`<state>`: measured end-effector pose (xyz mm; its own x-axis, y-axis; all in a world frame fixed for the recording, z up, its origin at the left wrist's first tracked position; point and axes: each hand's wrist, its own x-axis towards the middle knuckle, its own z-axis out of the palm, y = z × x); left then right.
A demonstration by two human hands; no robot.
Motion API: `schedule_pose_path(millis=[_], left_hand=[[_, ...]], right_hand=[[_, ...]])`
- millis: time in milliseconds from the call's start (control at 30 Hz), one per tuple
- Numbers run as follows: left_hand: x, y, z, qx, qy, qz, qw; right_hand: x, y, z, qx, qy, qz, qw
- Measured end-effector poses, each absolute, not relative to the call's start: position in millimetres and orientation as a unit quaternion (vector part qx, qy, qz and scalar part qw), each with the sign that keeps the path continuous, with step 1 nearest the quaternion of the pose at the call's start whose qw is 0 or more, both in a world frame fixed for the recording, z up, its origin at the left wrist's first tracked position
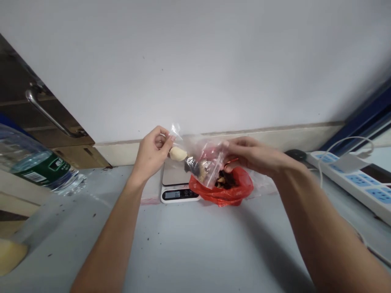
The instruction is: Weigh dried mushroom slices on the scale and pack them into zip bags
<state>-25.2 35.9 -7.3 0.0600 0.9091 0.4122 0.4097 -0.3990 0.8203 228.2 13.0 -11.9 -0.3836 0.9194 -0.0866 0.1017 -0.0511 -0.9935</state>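
A small clear plastic bag [210,162] is stretched between my two hands. Inside it show a pale yellow piece [178,154], something dark and some tan bits; their kind is unclear. My left hand [154,151] pinches the bag's left end between thumb and fingers. On the other side, my right hand [249,154] grips the bag's right edge, its fingertips partly hidden. Just below sits an open red plastic bag [222,195] with dark brown dried pieces [225,180] in it. Beneath the clear bag's left part lies a white digital kitchen scale [179,194], its display reading 0.0.
A water bottle with a green label [45,165] is at the left. A pale yellow object [11,256] is cut off at the lower left. On the right lie a white power strip [360,179] and a white cable [320,171]. A white wall [214,73] rises behind the grey tabletop [189,252].
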Motion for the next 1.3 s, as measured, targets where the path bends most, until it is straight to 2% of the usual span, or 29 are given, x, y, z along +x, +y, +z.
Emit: schedule_pose_path(millis=[233,400,433,567,633,767,933,1167,1233,1300], left_hand=[[-27.6,39.0,-15.6,0.676,0.546,0.454,0.197],[-28.0,36.3,-17.9,0.708,0.559,0.419,0.100],[-26.3,33.5,-17.0,0.732,0.539,0.396,0.128],[-16.6,21.4,-14.3,0.818,0.399,0.210,0.357],[-13.8,19.0,-14.3,0.819,0.363,0.168,0.413],[-16.1,22.7,-15.0,0.800,0.343,0.172,0.461],[-17.7,26.5,-17.8,0.795,0.347,0.181,0.463],[-14.3,24.3,-13.8,0.799,0.430,0.215,0.361],[-18.0,25.2,-8.6,0.781,0.464,0.262,0.325],[-21.2,25.7,-4.9,0.752,0.499,0.327,0.279]], right_hand=[[217.5,9.7,-12.7,-0.426,-0.654,0.554,0.290],[205.6,11.5,-14.2,-0.464,-0.655,0.520,0.291],[202.6,11.4,-14.5,-0.469,-0.655,0.515,0.294],[193.0,11.5,-17.8,-0.474,-0.660,0.498,0.303],[190.8,12.2,-20.0,-0.470,-0.665,0.494,0.304],[190.4,13.3,-21.2,-0.459,-0.667,0.500,0.307],[190.5,12.3,-18.1,-0.458,-0.667,0.505,0.300],[194.4,11.2,-13.5,-0.485,-0.686,0.485,0.242],[194.1,11.2,-12.6,-0.537,-0.674,0.450,0.234],[190.4,10.5,-12.4,-0.599,-0.657,0.372,0.268]])
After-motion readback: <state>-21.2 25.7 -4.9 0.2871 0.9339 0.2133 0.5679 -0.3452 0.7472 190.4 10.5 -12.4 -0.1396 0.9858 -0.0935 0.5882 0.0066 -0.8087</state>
